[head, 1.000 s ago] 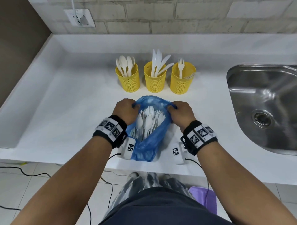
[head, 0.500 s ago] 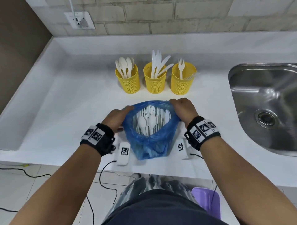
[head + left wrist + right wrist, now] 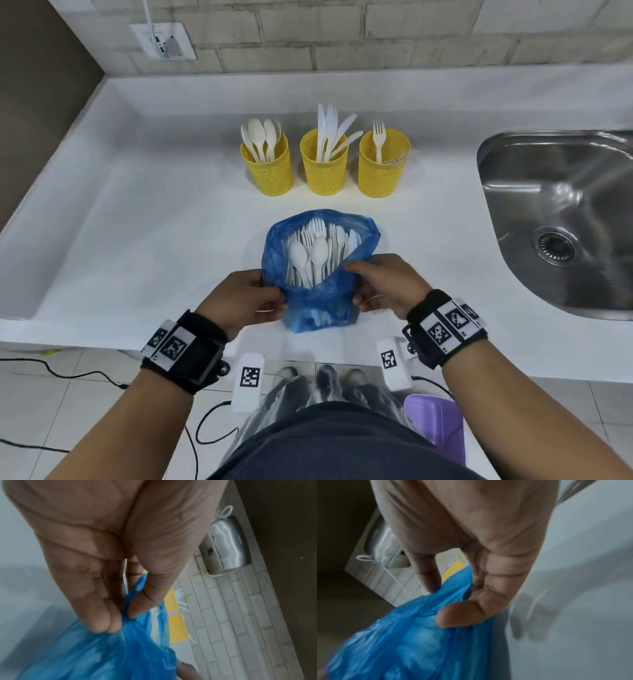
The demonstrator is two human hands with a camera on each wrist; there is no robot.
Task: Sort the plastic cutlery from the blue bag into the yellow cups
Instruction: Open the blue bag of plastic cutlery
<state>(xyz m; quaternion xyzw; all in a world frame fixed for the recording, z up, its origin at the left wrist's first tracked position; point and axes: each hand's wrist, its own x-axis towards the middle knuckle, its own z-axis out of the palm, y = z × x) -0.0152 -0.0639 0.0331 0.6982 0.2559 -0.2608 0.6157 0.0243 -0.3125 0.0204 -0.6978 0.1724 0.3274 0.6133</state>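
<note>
A blue plastic bag (image 3: 318, 301) lies on the white counter near its front edge, its mouth open toward the cups. Several white spoons and forks (image 3: 317, 255) show inside. My left hand (image 3: 255, 298) pinches the bag's near left rim; in the left wrist view its thumb and fingers (image 3: 102, 622) squeeze the blue film (image 3: 133, 649). My right hand (image 3: 371, 284) pinches the near right rim, thumb (image 3: 458, 616) on the film (image 3: 411, 635). Behind the bag stand three yellow mesh cups: spoons (image 3: 269, 169), knives (image 3: 323, 169), forks (image 3: 382, 171).
A steel sink (image 3: 561, 219) is set into the counter at the right. The white counter (image 3: 137, 240) has a raised back edge and a brick wall behind with a socket (image 3: 164, 42). A purple object (image 3: 435, 421) and cables lie on the floor below.
Both hands slid back along the bag's rim toward me, from its far edge to its near sides. The mouth is now rolled wider and more cutlery shows.
</note>
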